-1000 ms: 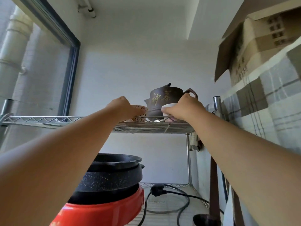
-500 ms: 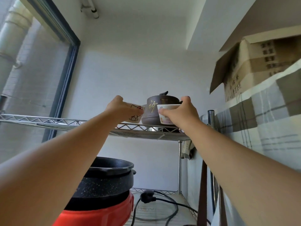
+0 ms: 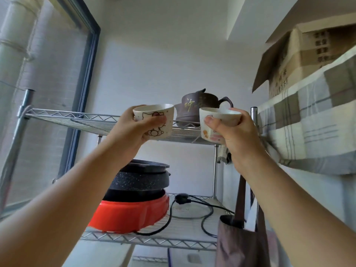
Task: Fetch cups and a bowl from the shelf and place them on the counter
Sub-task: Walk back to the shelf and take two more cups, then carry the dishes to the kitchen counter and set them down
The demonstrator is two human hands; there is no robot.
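Up by the top wire shelf (image 3: 81, 120), two hands each hold a cup. On the left side, the left hand (image 3: 133, 130) is wrapped around a white cup with a cat drawing (image 3: 156, 120). The thumb sits across the front of the cup and the other fingers go around the back. That cup is up in the air in front of the shelf edge, not resting on the wires.

Between the two cups, further back, a brown teapot (image 3: 198, 108) sits on the shelf. Nobody touches it.

On the right side, the right hand (image 3: 233, 135) grips a second white cup (image 3: 217, 120) with small orange and pink pictures on it. The thumb presses on the front. This cup is also off the shelf and out in front of it.

Lower down, a black pan (image 3: 142, 180) sits on a red cooker (image 3: 131, 214) on the next shelf, with a black cord (image 3: 192, 207) beside it.

It looks like the step in hand is taking the cups off the shelf, and both are now free. Next, the cups need to come down and go to the table, which cannot be seen from here. Both cups should stay level and clear of the shelf post. No bowl can be seen yet, so that part is likely still to do.
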